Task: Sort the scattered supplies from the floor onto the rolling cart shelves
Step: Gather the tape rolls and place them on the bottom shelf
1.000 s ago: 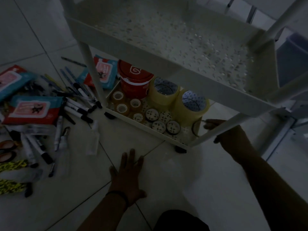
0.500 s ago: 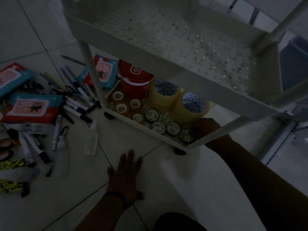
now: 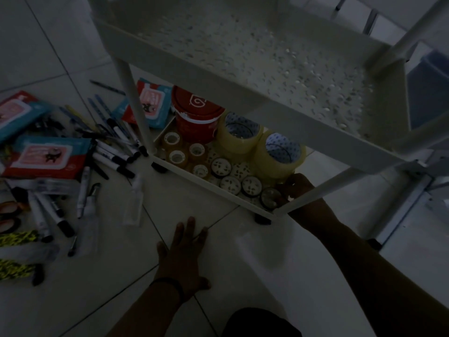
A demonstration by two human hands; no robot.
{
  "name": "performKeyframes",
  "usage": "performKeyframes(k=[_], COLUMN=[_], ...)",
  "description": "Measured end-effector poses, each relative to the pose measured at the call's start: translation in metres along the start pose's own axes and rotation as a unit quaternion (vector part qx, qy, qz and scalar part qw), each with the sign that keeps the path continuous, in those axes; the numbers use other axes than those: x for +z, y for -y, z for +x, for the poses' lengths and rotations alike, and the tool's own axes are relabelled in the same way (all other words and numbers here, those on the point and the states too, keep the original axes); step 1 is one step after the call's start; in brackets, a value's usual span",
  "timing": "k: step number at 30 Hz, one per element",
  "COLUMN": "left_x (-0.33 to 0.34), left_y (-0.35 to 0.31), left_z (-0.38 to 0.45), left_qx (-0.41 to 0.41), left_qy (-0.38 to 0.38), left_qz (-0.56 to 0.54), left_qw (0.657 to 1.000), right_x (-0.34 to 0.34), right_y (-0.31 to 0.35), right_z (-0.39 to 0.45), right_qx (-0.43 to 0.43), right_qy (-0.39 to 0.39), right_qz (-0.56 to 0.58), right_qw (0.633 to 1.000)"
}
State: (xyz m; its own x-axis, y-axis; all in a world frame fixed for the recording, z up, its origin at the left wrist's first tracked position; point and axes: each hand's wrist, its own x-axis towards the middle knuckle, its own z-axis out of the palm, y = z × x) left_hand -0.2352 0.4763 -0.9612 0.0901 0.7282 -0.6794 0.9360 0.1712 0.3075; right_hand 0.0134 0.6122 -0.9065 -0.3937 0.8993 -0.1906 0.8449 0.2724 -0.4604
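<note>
**Right hand at the cart's bottom shelf corner**

The right hand (image 3: 295, 188) reaches under the upper tray (image 3: 243, 98) into the near right corner of the bottom shelf (image 3: 206, 188). Its fingers curl around a small dark tape roll (image 3: 270, 198), which lies flat in that corner beside the cart post (image 3: 313, 193). The dim light hides how firm the grip is.

The left hand (image 3: 184, 261) lies flat on the floor (image 3: 243, 251) in front of the cart, fingers straight and slightly apart, holding nothing.

Shelf contents: a red tub (image 3: 196, 117) at the back, two large clear tape rolls (image 3: 260, 144) to its right, small amber rolls (image 3: 184, 154) on the left, dark-rimmed rolls (image 3: 230, 178) along the front edge.

On the floor left of the cart: markers (image 3: 111, 156), wipe packs (image 3: 46, 156), a small clear bottle (image 3: 133, 203), yellow-black lanyards (image 3: 17, 251).
</note>
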Motion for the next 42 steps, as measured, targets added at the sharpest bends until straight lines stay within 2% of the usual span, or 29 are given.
performKeyframes(k=[1, 4, 9, 11, 17, 19, 21, 25, 32, 34, 38, 42], left_x=[0.000, 0.001, 0.001, 0.001, 0.000, 0.000, 0.000, -0.001, -0.001, -0.001, -0.003, -0.009], left_y=[0.000, 0.000, 0.001, 0.001, 0.001, 0.001, 0.001, 0.000, 0.000, -0.001, 0.000, 0.003], left_z=[0.000, 0.000, 0.000, -0.001, 0.000, 0.000, 0.001, 0.001, 0.000, 0.000, 0.000, -0.004], left_qx=[0.000, -0.001, 0.002, 0.002, 0.003, 0.002, 0.003, 0.004, 0.005, 0.004, 0.006, 0.022], left_qy=[0.000, 0.001, -0.001, 0.001, 0.005, 0.006, 0.002, 0.006, 0.000, 0.001, 0.006, 0.021], left_qz=[0.001, -0.001, 0.004, 0.006, 0.011, 0.012, 0.010, 0.002, 0.006, 0.005, 0.009, 0.012], left_qw=[1.000, 1.000, 1.000, 1.000, 1.000, 1.000, 1.000, 1.000, 1.000, 1.000, 1.000, 0.999], right_x=[-0.001, 0.001, -0.008, -0.010, -0.020, -0.013, -0.009, -0.009, -0.022, -0.022, -0.011, 0.012], right_y=[0.001, -0.007, -0.002, -0.003, 0.009, 0.008, 0.007, -0.003, 0.015, 0.021, 0.016, 0.010], right_z=[0.000, -0.003, 0.004, 0.006, 0.003, 0.009, 0.010, 0.002, 0.004, 0.004, -0.007, -0.031], right_qx=[-0.009, 0.056, 0.054, 0.066, 0.017, 0.030, 0.035, 0.059, 0.033, 0.035, 0.062, 0.161], right_qy=[-0.008, 0.034, 0.061, 0.074, 0.054, 0.059, 0.111, 0.050, 0.062, 0.041, -0.020, -0.158], right_qz=[-0.033, -0.017, -0.027, 0.003, 0.043, 0.053, 0.049, 0.088, 0.058, 0.082, 0.142, 0.072], right_qw=[0.999, 0.998, 0.996, 0.995, 0.997, 0.996, 0.992, 0.993, 0.996, 0.995, 0.988, 0.972])
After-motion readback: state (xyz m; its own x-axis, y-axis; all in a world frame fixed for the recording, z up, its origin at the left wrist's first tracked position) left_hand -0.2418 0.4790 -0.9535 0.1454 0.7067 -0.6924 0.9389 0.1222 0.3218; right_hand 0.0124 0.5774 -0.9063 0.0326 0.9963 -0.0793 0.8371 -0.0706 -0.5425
